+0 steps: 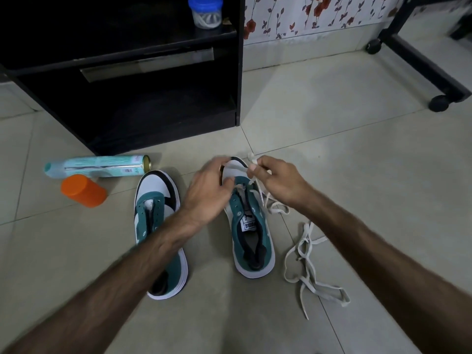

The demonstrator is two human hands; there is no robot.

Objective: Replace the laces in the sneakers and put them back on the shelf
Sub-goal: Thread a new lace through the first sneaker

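Broadly, the black shelf unit [153,98] fills the upper left, its lower compartment bare of shoes, so the putting back is not yet done; on its upper board stands a blue-lidded jar [205,12] holding what may be coiled laces, though that is too dim to be sure. Both sneakers sit on the tiled floor [357,149]; the left sneaker [155,200] shows open eyelets and no lace at all, while the right sneaker [251,226] has a white lace [255,191] at only its front eyelets. A loose lace [306,256] sprawls just beside the right sneaker. A spray can [97,166] and an orange cap [83,190] lie near the left sneaker. The left hand [209,185] curls over the right sneaker's toe, holding it; the right hand [275,180] pinches the lace end. I judge the lacing barely begun; one shoe untouched.
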